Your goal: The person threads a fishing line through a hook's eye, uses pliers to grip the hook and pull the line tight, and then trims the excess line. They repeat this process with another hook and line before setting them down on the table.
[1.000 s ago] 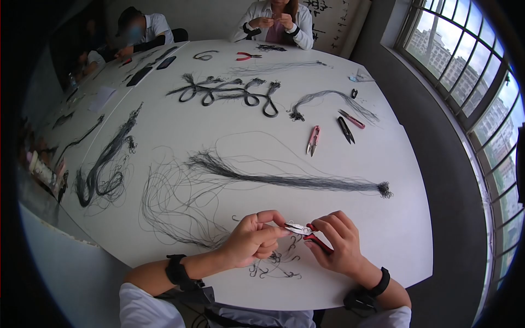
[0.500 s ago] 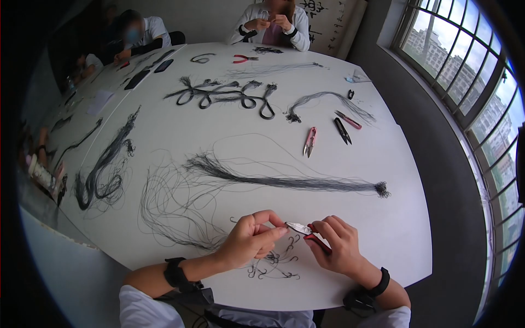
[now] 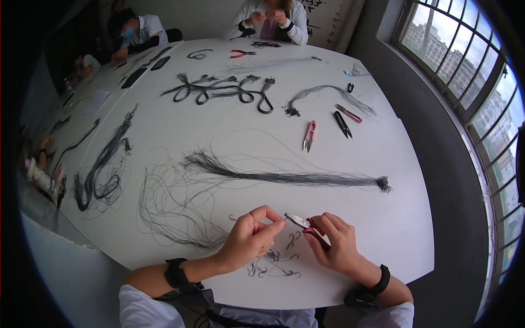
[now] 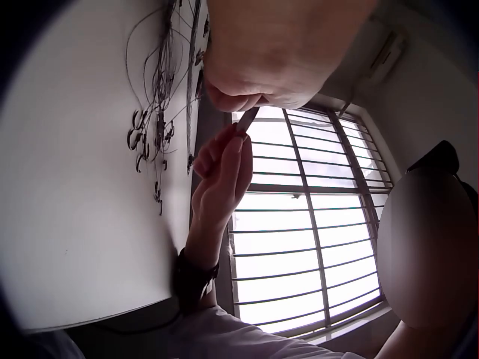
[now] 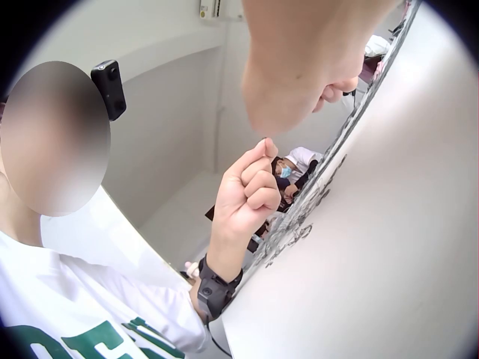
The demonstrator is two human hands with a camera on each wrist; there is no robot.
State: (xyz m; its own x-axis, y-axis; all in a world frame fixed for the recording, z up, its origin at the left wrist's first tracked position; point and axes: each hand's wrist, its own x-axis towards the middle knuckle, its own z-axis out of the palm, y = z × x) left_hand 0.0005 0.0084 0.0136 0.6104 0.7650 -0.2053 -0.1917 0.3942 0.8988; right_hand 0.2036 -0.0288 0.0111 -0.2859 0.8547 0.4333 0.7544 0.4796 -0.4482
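Note:
In the head view, my left hand [image 3: 246, 240] has thumb and index finger pinched together over a tiny dark thing, too small to tell what it is. My right hand [image 3: 336, 243] grips pliers [image 3: 318, 239] with red and black handles; their pale nose points left, just above the left fingertips. Fish hooks [image 3: 289, 273] on dark lines lie on the table below both hands. The left wrist view shows the right hand [image 4: 221, 176] and the dark plier tip [image 4: 248, 118]. In the right wrist view the left hand [image 5: 251, 191] has its other fingers curled.
Ahead lies a long bundle of dark line [image 3: 284, 177], knotted at its right end. Loose line [image 3: 175, 205] spreads at left. Thread snips [image 3: 310, 135] and others lie farther right. Looped bundles [image 3: 219, 93] and red-handled pliers [image 3: 240, 53] are farther back. Other people sit around the table.
The plier nose has lifted slightly off the left fingertips, where it overlapped them before. My left hand stays pinched in nearly the same place. The head view has shifted a little.

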